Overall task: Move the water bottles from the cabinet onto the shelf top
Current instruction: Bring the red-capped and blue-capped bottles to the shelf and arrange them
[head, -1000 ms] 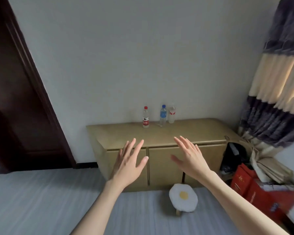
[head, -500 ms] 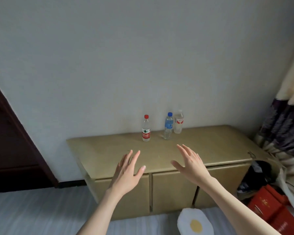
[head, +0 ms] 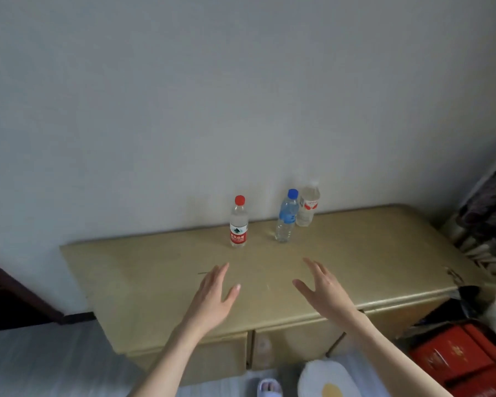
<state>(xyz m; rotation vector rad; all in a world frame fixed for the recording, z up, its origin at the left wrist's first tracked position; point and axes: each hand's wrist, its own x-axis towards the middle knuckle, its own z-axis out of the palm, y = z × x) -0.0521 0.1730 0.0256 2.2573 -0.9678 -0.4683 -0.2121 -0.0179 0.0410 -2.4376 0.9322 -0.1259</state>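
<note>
Left hand [head: 212, 293] and right hand [head: 324, 290] hover spread wide and empty over the cabinet top [head: 143, 270]. Red-cap bottle [head: 238, 223], blue-cap bottle [head: 287, 217] and white-cap bottle [head: 308, 204] stand near its back edge. None grabbed, so moving looks unstarted.

The cabinet top [head: 370, 262] lies bare between both hands and the bottles. The red-capped bottle [head: 238, 224] stands alone, with open room on each side. The blue-capped bottle [head: 286, 219] stands just before the white-capped bottle [head: 307, 206], partly blocking it.
</note>
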